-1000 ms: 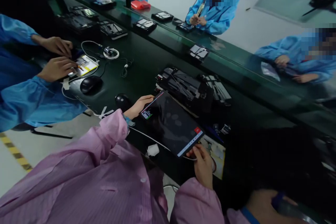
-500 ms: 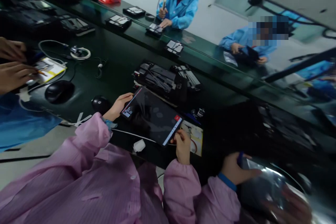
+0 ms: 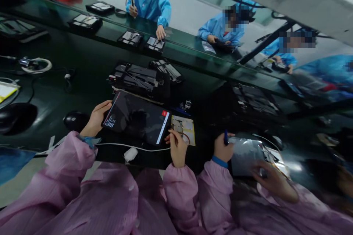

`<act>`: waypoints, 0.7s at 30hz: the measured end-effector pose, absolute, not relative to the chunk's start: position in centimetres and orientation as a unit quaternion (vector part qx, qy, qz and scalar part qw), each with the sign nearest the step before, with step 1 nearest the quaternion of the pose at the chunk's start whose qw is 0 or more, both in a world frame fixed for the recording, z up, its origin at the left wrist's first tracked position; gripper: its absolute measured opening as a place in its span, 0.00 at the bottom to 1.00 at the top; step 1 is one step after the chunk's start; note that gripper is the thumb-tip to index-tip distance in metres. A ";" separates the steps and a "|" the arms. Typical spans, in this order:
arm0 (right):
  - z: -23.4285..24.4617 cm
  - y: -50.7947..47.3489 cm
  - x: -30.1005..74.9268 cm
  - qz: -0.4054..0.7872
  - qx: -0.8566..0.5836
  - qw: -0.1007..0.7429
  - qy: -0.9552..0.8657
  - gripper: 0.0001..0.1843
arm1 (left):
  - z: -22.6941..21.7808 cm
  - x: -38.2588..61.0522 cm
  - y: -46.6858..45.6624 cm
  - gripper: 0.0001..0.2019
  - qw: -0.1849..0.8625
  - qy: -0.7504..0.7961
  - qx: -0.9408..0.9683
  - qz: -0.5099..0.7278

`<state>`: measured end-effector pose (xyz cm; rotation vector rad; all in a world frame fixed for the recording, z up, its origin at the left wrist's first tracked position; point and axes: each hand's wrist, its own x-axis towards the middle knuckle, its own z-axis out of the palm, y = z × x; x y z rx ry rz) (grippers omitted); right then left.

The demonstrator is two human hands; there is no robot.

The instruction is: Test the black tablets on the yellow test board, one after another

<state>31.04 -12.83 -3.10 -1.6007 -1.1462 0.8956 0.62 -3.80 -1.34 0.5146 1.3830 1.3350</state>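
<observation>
One black tablet [image 3: 135,117] is gripped by the left hand [image 3: 96,118] close to the worktop [image 3: 91,80]'s near edge.
Left fingertips partly hidden behind it; thumb and fingers of right hand [image 3: 177,146] pinched together by its right edge, what is pinched can't be told. Screen dark, glossy, marked with a red square and white strip; text too small to be read. Two black mice [image 3: 74,120], left one blurred; two yellow-edged cards [image 3: 188,129], one cut off at far left.

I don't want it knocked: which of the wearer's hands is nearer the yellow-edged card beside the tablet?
Right. In view, the right hand overlaps the near corner of the yellow-edged card; the left hand is farther off, at the left edge of the tablet.
</observation>
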 end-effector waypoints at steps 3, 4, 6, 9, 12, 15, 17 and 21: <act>-3.4 -13.9 30.8 0.273 -0.677 0.476 -0.491 0.12 | -1.6 0.5 -3.8 0.16 0.551 0.569 0.196 0.578; -3.5 -14.1 30.8 0.221 -0.683 0.472 -0.512 0.11 | -1.7 0.5 -3.8 0.16 0.548 0.569 0.193 0.582; -3.8 -14.3 30.7 0.110 -0.686 0.459 -0.554 0.14 | -1.9 0.4 -3.7 0.17 0.542 0.570 0.192 0.586; -3.8 -14.2 30.6 0.045 -0.681 0.449 -0.576 0.19 | -2.0 0.4 -3.7 0.18 0.537 0.570 0.198 0.589; -3.6 -14.0 30.5 0.035 -0.678 0.442 -0.586 0.20 | -2.1 0.4 -3.7 0.20 0.535 0.571 0.198 0.590; -3.8 -13.8 30.4 0.023 -0.674 0.420 -0.608 0.18 | -2.3 0.3 -3.7 0.21 0.532 0.572 0.197 0.592; -4.3 -13.6 30.3 0.019 -0.672 0.403 -0.621 0.17 | -2.4 0.3 -3.6 0.21 0.530 0.575 0.197 0.592; -5.1 -13.6 30.5 0.013 -0.671 0.374 -0.640 0.18 | -2.6 0.2 -3.6 0.21 0.530 0.576 0.203 0.588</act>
